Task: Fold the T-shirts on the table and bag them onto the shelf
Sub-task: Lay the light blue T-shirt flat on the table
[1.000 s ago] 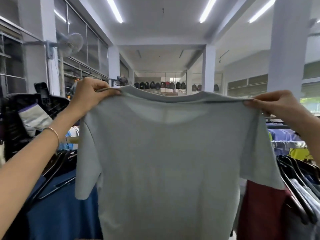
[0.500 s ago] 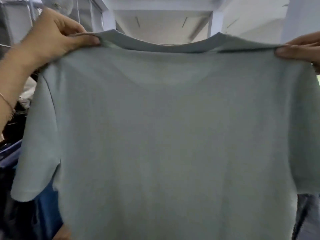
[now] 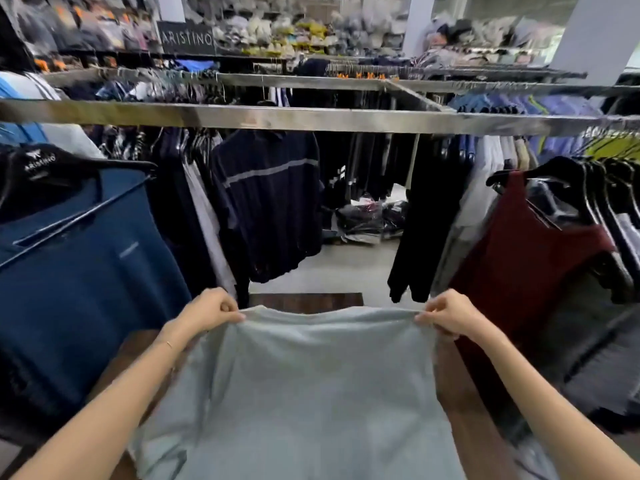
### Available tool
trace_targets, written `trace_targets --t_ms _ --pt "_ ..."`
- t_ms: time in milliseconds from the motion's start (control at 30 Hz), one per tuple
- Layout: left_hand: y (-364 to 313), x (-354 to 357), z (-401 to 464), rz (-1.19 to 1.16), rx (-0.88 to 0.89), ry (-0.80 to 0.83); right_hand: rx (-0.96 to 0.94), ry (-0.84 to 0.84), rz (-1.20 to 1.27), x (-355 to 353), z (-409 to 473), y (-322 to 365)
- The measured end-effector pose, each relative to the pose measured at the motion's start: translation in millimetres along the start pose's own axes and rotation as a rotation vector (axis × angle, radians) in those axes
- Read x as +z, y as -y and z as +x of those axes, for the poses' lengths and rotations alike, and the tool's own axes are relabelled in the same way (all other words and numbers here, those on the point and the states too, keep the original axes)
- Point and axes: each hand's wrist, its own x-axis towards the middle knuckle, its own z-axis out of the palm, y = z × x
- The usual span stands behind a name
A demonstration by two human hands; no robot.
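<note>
The left hand [image 3: 207,311] and right hand [image 3: 450,317] each pinch a shoulder of the pale grey T-shirt [image 3: 304,393], stretching it taut above the brown table [image 3: 304,302] (probably so it lands flat, ready for folding) between crowded clothes racks.

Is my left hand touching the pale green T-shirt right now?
Touching. The head view shows the left hand pinching the top edge of the pale green T-shirt.

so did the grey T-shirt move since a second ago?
Yes. The grey T-shirt came down: earlier it was held up in front of the ceiling lights; now both hands lay it low over the brown table, well below the metal rail.
</note>
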Motion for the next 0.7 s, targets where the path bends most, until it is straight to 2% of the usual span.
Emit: trace_targets --t_ms 167,333,433,500,533,633,700 --pt "24.3 73.6 24.1 -0.076 -0.248 -0.041 0.323 0.042 0.358 63.3 26.6 -37.1" --pt "16.2 83.3 60.0 -0.526 -0.288 -0.033 0.372 0.020 0.579 70.9 60.8 -32.5" --pt "6.0 76.7 81.7 -0.691 -0.280 -0.196 0.323 -0.096 0.668 69.2 85.1 -16.0" --pt "-0.5 72.9 87.9 -0.678 -0.224 -0.275 0.229 -0.150 0.665 71.6 94.6 -8.1" --pt "-3.5 74.7 85.7 -0.645 -0.192 -0.261 0.186 -0.136 0.615 76.2 94.5 -5.4" --pt "-9.5 111.3 59.8 -0.517 -0.136 -0.164 0.043 -0.005 0.415 116.5 72.0 -10.4" --pt "-8.4 158.7 28.9 -0.325 -0.094 -0.095 -0.058 0.112 0.240 160.5 45.0 -20.6"
